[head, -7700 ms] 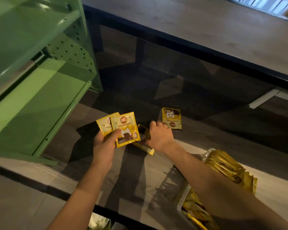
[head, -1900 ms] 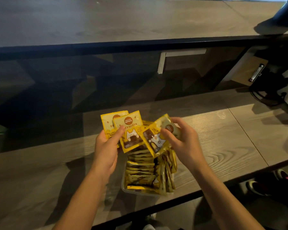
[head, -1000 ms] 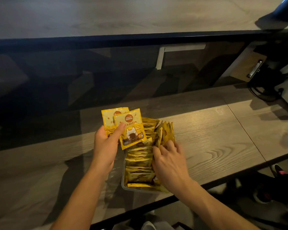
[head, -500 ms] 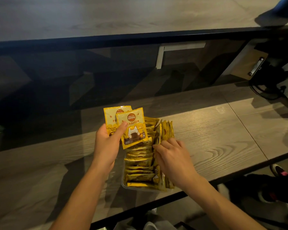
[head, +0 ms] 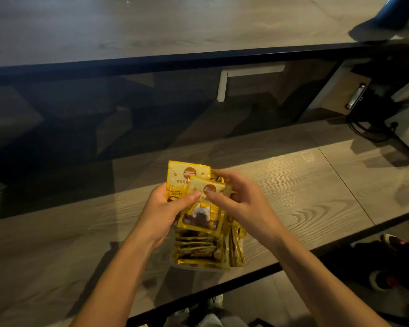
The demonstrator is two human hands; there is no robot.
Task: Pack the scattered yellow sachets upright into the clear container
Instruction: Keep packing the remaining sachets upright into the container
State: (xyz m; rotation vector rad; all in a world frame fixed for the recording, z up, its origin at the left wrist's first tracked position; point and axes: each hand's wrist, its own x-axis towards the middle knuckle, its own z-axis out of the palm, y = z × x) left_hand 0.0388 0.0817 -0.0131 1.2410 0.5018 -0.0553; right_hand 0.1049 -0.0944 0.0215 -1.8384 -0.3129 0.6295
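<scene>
Left hand (head: 162, 210) gripping two sachets (head: 200, 210), right hand (head: 242, 201) pinching the front one, container (head: 194, 266) mostly hidden

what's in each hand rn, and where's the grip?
Left hand holds the rear yellow foil sachet by its lower part. Right hand pinches the front yellow cat-print sachet near its top edge; the left thumb touches it too.

wood-grain shelf (head: 316, 185) ran across the view, black-edged at the front | upper wooden surface (head: 151, 24) lay above a dark glass panel (head: 104, 119) | clipboard (head: 347, 93) leaned at far right | black cable (head: 368, 131) lay beside it | shoes (head: 392, 241) showed on the floor below
</scene>
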